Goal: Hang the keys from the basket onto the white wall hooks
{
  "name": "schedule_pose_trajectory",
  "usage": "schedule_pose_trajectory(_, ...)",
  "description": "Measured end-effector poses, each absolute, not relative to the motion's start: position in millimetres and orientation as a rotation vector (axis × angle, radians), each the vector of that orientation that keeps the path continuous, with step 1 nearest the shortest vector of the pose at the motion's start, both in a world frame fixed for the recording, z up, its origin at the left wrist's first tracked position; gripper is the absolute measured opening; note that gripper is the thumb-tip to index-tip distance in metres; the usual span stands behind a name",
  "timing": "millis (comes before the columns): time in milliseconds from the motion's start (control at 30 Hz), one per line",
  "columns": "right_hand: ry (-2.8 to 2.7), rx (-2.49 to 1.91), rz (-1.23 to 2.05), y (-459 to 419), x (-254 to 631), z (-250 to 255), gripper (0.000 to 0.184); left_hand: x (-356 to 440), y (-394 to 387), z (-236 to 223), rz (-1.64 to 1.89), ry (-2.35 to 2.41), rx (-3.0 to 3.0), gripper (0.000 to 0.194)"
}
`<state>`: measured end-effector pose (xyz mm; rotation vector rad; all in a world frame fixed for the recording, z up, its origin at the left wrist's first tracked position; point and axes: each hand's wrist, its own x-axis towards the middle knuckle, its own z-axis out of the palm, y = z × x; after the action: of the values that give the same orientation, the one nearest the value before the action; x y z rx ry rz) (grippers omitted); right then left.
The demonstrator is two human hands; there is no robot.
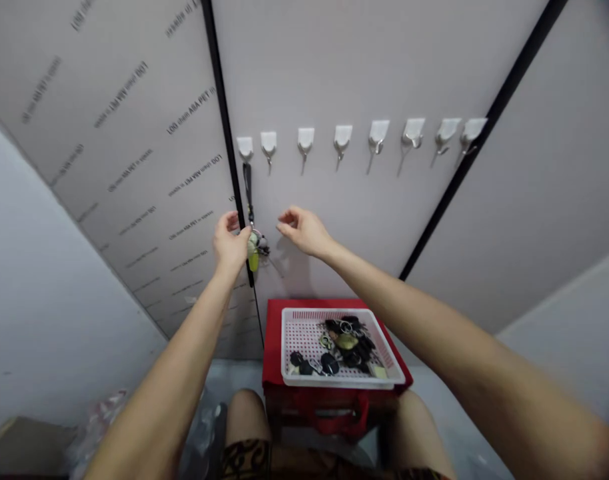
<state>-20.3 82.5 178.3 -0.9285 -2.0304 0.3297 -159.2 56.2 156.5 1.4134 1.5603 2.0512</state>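
Note:
A bunch of keys with charms [258,245] hangs by a black strap [248,190] from the leftmost white wall hook [245,148]. My left hand [229,245] is beside it, thumb against or just in front of the charms and the other fingers apart. To the right of the bunch, my right hand [304,230] is held in the air with bent fingers, a small gap showing between thumb and fingertips. Nothing shows in it. Below, a white plastic basket [290,381] holds a pile of dark keychains and keys [352,341].
Several more white hooks [343,137] run in a row to the right with nothing hanging on them. The basket rests on a red box [274,333] between my knees. Clear plastic bags [97,420] and a cardboard box [27,443] lie at the lower left.

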Motion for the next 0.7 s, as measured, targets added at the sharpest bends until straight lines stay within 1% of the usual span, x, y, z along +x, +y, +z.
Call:
schedule_pose_trajectory(67, -2.201, -1.015, 0.435, 70, 9, 143, 0.017, -149, 42, 135, 1.987, 1.641, 1.597, 0.033)
schedule_pose_trajectory(100, -2.283, -1.077, 0.499, 63, 23, 124, 0.016, -141, 34, 122, 1.873, 1.647, 1.696, 0.031)
schedule_pose_trajectory(200, -2.492, -1.239, 0.604, 43, 61, 72, 0.015, -109, 13, 75, 1.296, 1.553, 1.968, 0.025)
schedule_pose_trajectory(267, -2.536, -1.335, 0.525, 32, 82, 49, 0.016, -87, 5, 45, 0.919, 1.503, 2.081, 0.023)
schedule_pose_trajectory(333, -2.521, -1.426, 0.416, 24, 99, 36, 0.020, -68, 0, 20, 0.709, 1.490, 2.147, 0.025)
schedule_pose_trajectory(433, -2.481, -1.512, 0.367, 15, 116, 28, 0.023, -47, -2, -2, 0.557, 1.518, 2.215, 0.030)
schedule_pose_trajectory(567, -2.454, -1.493, 0.382, 5, 123, 22, 0.030, -34, 2, -11, 0.437, 1.603, 2.213, 0.032)
schedule_pose_trajectory(633, -2.414, -1.477, 0.423, 2, 123, 19, 0.028, -35, 4, -10, 0.376, 1.662, 2.163, 0.030)
schedule_pose_trajectory(700, -2.353, -1.466, 0.503, 3, 122, 18, 0.019, -40, 6, -9, 0.339, 1.726, 2.122, 0.029)
